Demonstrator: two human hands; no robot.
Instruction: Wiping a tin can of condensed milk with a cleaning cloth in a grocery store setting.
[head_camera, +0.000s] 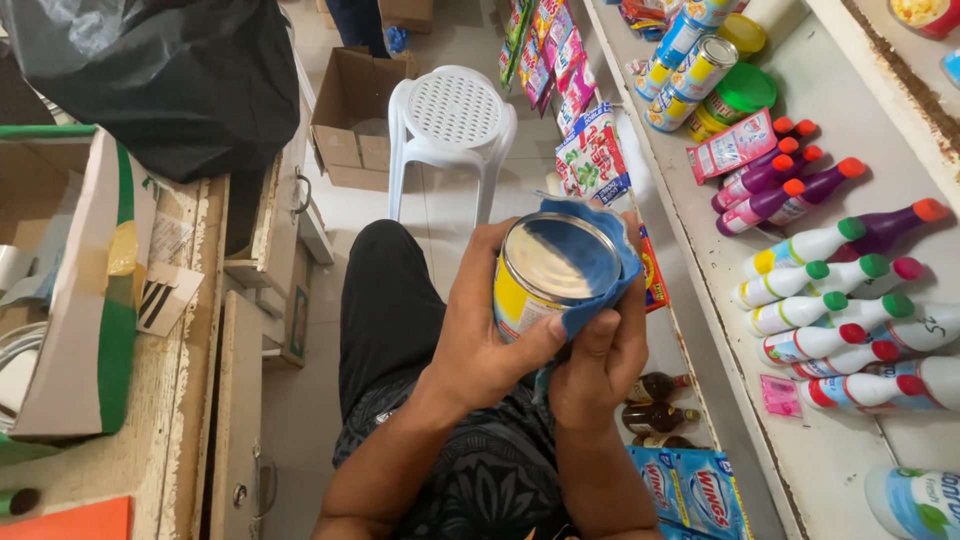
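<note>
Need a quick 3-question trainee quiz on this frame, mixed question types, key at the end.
1. True or false: the left hand grips the can.
2. Multiple choice: the blue cloth, pressed by the right hand, lies (A) on the stool, (B) against the can, (C) on the shelf.
3. Fill in: the stool is ___ in colour.

Key: 1 true; 2 B; 3 white.
</note>
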